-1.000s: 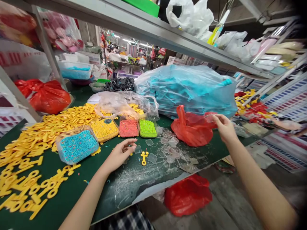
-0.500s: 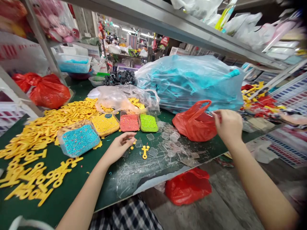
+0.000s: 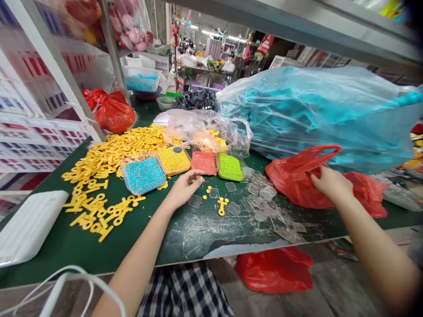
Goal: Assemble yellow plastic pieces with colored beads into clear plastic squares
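My left hand [image 3: 185, 188] hovers over the table just in front of the coral bead tray [image 3: 204, 162], its fingers loosely bent and apart, with nothing visible in them. To its right are a small yellow plastic figure piece [image 3: 222, 206], tiny yellow bits and clear square plates [image 3: 234, 208]. My right hand [image 3: 332, 185] is at the mouth of a red plastic bag [image 3: 297, 178], thumb and finger closed at its edge; the other fingers are hidden. Blue [image 3: 144, 175], yellow [image 3: 174, 160] and green bead trays [image 3: 230, 166] stand in line with the coral one.
Yellow plastic parts [image 3: 125, 147] are heaped at left. A large bag of turquoise parts [image 3: 313, 114] fills the back right. Crumpled clear bags [image 3: 205, 127] lie behind the trays. A white plastic case [image 3: 31, 224] is at far left, and a red bag [image 3: 274, 270] is below the table edge.
My view has swung left. My right hand has moved onto the red bag, which now spreads out further right behind my hand. My left hand stays by the coral tray.
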A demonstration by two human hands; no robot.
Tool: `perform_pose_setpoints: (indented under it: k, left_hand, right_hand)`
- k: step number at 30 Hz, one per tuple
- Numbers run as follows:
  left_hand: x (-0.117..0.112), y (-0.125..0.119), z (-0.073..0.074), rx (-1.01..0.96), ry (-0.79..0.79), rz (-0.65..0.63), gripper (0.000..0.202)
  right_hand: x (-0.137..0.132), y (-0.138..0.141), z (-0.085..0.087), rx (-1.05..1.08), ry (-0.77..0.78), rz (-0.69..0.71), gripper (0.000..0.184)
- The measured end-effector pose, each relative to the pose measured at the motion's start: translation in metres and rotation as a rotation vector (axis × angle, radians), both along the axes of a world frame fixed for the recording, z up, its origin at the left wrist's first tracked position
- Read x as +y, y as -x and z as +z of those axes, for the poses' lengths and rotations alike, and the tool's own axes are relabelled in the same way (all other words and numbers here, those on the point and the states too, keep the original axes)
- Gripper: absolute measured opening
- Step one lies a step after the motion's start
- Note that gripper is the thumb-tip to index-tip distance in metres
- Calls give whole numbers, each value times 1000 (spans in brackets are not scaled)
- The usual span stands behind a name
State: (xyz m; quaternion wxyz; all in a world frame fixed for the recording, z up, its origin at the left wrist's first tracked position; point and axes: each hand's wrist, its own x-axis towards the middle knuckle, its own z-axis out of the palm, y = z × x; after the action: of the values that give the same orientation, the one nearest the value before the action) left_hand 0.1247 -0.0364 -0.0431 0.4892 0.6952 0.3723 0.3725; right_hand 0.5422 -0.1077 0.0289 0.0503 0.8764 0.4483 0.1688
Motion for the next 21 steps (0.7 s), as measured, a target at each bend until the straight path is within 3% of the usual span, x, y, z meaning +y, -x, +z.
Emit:
perform_pose_setpoints:
  k: [4,6,9,11,15,19,21]
  left_hand:
    - [-5,6,2,439,-227,-35,23]
    - [-8,10,2,617,-278,-102,28]
    - [-11,17,0,766,-255,-143,50]
    - [-11,20,0,825,-238,-148,49]
    - [-8,20,3,829,-216,-141,42]
    - [-8,19,13,630,-66,-196,16]
    - [-10,18,20,476,-13,-175,13]
  right_hand:
    - [-15,56,0,-168,-397,279,29]
    - [-20,93,-7,-123,-533,528,26]
    - [-20,149,-29,200,-317,938,19]
    - [-13,178,-48,364,-166,1059,20]
    - [13,208,-77,462,12,1085,39]
    - [35,210,-88,530,26,986,30]
    - [38,208,-90,587,12,967,28]
